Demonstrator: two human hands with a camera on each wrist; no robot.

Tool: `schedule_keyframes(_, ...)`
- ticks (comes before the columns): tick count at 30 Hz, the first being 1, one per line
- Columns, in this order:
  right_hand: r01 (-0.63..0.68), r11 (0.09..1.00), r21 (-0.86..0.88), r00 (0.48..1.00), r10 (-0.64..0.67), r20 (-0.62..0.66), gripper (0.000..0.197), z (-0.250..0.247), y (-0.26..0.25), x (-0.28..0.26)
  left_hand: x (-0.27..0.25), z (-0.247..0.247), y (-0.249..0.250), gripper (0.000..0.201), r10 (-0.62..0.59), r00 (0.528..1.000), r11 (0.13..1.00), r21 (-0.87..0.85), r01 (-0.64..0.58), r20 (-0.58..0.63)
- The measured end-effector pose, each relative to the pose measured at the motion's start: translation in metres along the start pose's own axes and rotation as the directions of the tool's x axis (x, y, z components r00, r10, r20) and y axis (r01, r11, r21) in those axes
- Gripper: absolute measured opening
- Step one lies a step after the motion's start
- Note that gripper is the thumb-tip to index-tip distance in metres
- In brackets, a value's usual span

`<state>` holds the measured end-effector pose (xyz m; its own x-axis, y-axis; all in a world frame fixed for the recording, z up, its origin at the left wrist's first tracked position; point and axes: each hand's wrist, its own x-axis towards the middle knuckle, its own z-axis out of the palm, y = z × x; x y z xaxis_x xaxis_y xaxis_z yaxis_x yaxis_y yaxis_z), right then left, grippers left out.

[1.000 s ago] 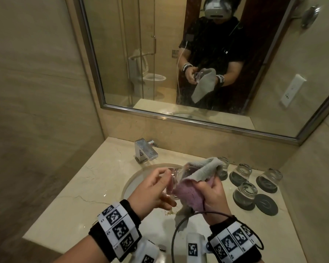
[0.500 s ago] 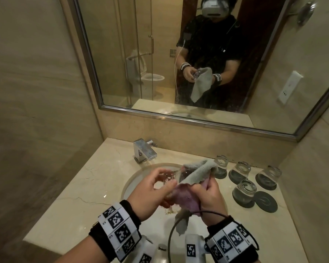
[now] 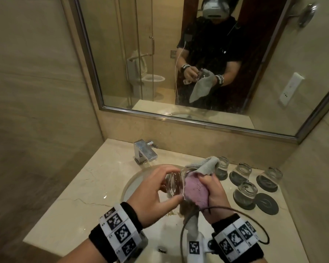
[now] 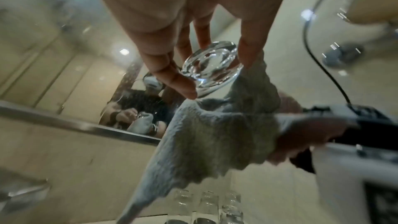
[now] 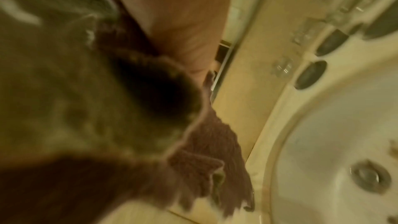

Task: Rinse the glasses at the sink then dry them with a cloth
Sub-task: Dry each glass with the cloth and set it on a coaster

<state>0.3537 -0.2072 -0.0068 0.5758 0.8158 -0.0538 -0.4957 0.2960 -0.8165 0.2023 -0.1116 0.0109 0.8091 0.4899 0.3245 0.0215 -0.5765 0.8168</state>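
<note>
Above the sink basin (image 3: 133, 185), my left hand (image 3: 156, 194) grips a clear glass (image 3: 174, 184) by its thick base, lying sideways. The left wrist view shows that base (image 4: 212, 65) pinched between thumb and fingers. My right hand (image 3: 214, 192) holds a grey and pink cloth (image 3: 196, 190) pushed into the mouth of the glass, with a grey corner sticking up (image 3: 207, 164). In the right wrist view the cloth (image 5: 86, 91) fills most of the blurred picture and hides the fingers.
Several glasses (image 3: 245, 191) stand upside down on dark round coasters at the right of the counter; one coaster (image 3: 267, 204) is bare. A chrome tap (image 3: 144, 151) stands behind the basin. The drain (image 5: 369, 176) lies below. A mirror (image 3: 179, 63) covers the wall.
The glass has turned in my left hand so its base now faces me more. The right hand has worked the cloth further round at the mouth of the glass.
</note>
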Motion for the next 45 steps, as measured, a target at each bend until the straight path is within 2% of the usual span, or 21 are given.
schedule_keyframes(1,-0.004,1.0,0.026,1.0,0.004,-0.004,0.051,0.0,-0.001,0.0,-0.001,0.001,-0.001,0.059,0.009,1.0,1.0,0.023,-0.009,0.006)
schedule_keyframes(3,0.022,0.999,0.025,1.0,-0.022,0.016,0.057,0.001,-0.001,0.0,0.001,0.002,0.002,0.071,-0.168,0.985,0.976,-0.147,0.162,-0.027)
schedule_keyframes(6,0.081,0.996,-0.04,0.996,-0.079,0.039,0.058,0.004,-0.001,-0.005,0.008,0.001,0.004,0.058,-0.456,0.888,0.776,-0.459,0.432,0.064)
schedule_keyframes(9,0.049,0.998,-0.028,0.998,-0.048,0.031,0.056,0.004,0.001,-0.004,0.004,-0.001,0.009,0.029,-0.239,0.97,0.947,-0.228,0.226,-0.032)
schedule_keyframes(11,0.003,1.0,0.016,1.0,-0.002,-0.024,0.049,0.003,0.002,-0.001,-0.001,-0.003,0.006,0.041,0.018,0.999,0.999,0.051,-0.016,-0.049)
schedule_keyframes(12,-0.003,0.999,0.036,0.999,0.004,-0.036,0.046,0.002,0.002,-0.001,-0.002,-0.003,0.005,0.047,0.04,0.998,0.996,0.076,-0.036,-0.043)
schedule_keyframes(14,0.016,0.999,0.039,1.0,-0.015,-0.028,0.044,0.002,0.002,-0.002,0.001,-0.002,0.007,0.052,-0.161,0.986,0.984,-0.09,0.156,-0.051)
schedule_keyframes(16,0.05,0.999,-0.012,0.998,-0.051,-0.036,0.047,0.003,0.002,-0.006,0.005,-0.001,0.012,0.046,-0.408,0.913,0.85,-0.353,0.391,0.03)
schedule_keyframes(18,0.063,0.996,-0.066,0.998,-0.065,-0.026,0.052,0.007,0.002,-0.011,0.008,0.0,0.011,0.041,-0.522,0.846,0.707,-0.501,0.5,0.106)
schedule_keyframes(19,0.05,0.997,-0.064,0.999,-0.051,-0.019,0.049,0.006,0.002,-0.012,0.007,0.001,0.012,0.034,-0.51,0.855,0.723,-0.49,0.487,0.097)
schedule_keyframes(21,-0.03,0.999,-0.018,1.0,0.03,-0.006,0.039,0.004,0.001,-0.01,0.002,0.0,0.012,0.025,-0.347,0.938,0.896,-0.293,0.332,0.002)
schedule_keyframes(24,-0.114,0.992,0.046,0.992,0.116,-0.05,0.046,0.006,0.001,-0.008,-0.003,-0.002,0.003,0.048,-0.073,0.997,0.996,0.04,0.074,-0.023)
schedule_keyframes(26,-0.044,0.998,0.047,0.995,0.048,-0.083,0.058,0.005,0.001,-0.008,-0.002,-0.001,0.004,0.062,-0.23,0.973,0.964,-0.142,0.226,-0.015)
schedule_keyframes(29,0.063,0.998,-0.031,0.997,-0.064,-0.045,0.044,0.006,0.002,-0.011,0.006,0.0,0.009,0.061,-0.555,0.816,0.648,-0.532,0.545,0.161)
schedule_keyframes(31,0.11,0.992,-0.054,0.994,-0.11,0.01,0.035,0.01,0.0,-0.015,0.009,-0.002,0.011,0.055,-0.599,0.771,0.541,-0.599,0.59,0.217)
schedule_keyframes(33,0.079,0.995,-0.06,0.997,-0.079,-0.001,0.032,0.01,-0.002,-0.015,0.008,-0.002,0.013,0.044,-0.522,0.838,0.651,-0.562,0.511,0.157)
schedule_keyframes(35,-0.019,0.998,-0.066,0.997,0.014,-0.078,0.036,0.009,-0.001,-0.009,0.004,-0.004,0.013,0.035,-0.339,0.94,0.899,-0.279,0.338,0.047)
schedule_keyframes(37,-0.071,0.997,-0.005,0.993,0.07,-0.1,0.046,0.006,-0.001,-0.005,0.001,-0.002,0.01,0.046,-0.187,0.982,0.982,-0.041,0.186,-0.017)
schedule_keyframes(39,-0.017,1.0,0.006,0.995,0.017,-0.098,0.048,0.005,-0.002,-0.004,0.001,0.0,0.008,0.052,-0.244,0.969,0.953,-0.192,0.233,-0.035)
schedule_keyframes(43,0.116,0.988,-0.102,0.993,-0.116,0.002,0.045,0.006,0.001,-0.009,0.013,0.001,0.009,0.048,-0.537,0.831,0.629,-0.59,0.507,0.142)
schedule_keyframes(45,0.091,0.991,-0.093,0.995,-0.089,0.035,0.042,0.005,0.0,-0.008,0.013,0.0,0.01,0.038,-0.48,0.872,0.728,-0.511,0.457,0.097)
